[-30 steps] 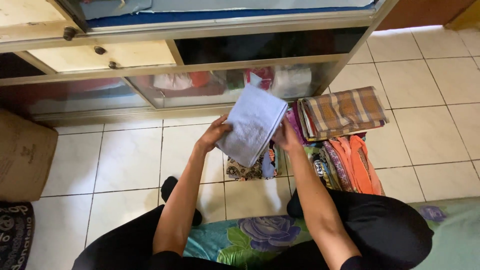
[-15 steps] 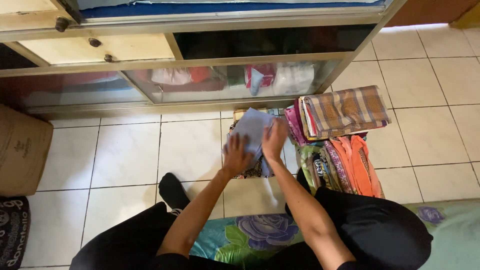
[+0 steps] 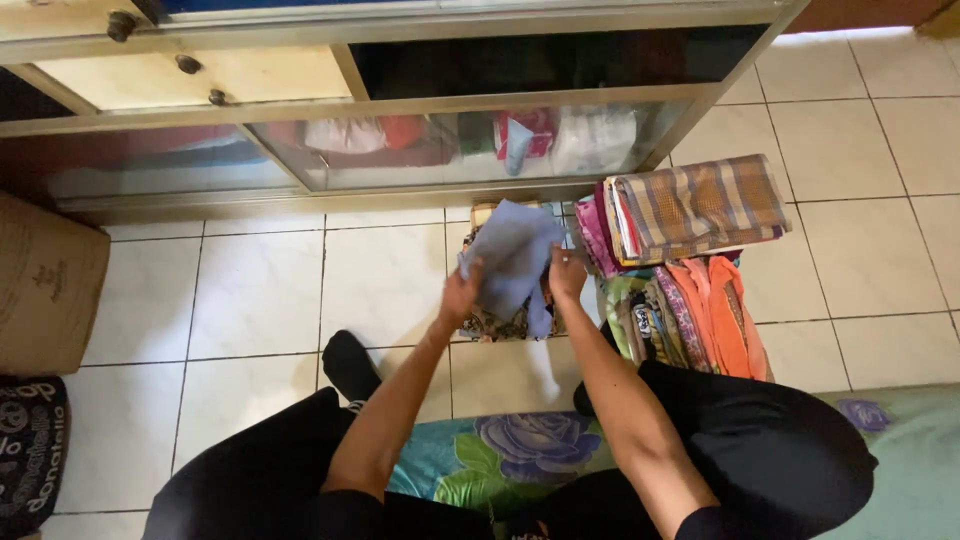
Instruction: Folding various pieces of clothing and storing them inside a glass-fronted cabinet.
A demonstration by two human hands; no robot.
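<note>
White tiled floor point(image 3: 260, 290), person seated low, looking down at both hands. Folded pale blue towel point(image 3: 510, 255) lies atop a small stack of patterned cloth point(image 3: 500, 325) on the tiles, just in front of the cabinet. Left hand point(image 3: 462, 295) closed on the towel's near-left edge, fingers curled over the fabric. Right hand point(image 3: 567, 275) pinching the towel's right edge, thumb and fingers together on it. Just to the right: a folded plaid cloth point(image 3: 700, 205) topping a pile with pink and purple layers, touching or nearly touching the towel stack. Nearer the person, a row of folded clothes point(image 3: 690, 320), orange and mixed prints, standing on edge. Behind, a low cabinet with glass doors point(image 3: 450, 150), folded items visible inside. Cardboard box point(image 3: 45, 290) at far left. Floral mat point(image 3: 500, 460) under the person's legs.
</note>
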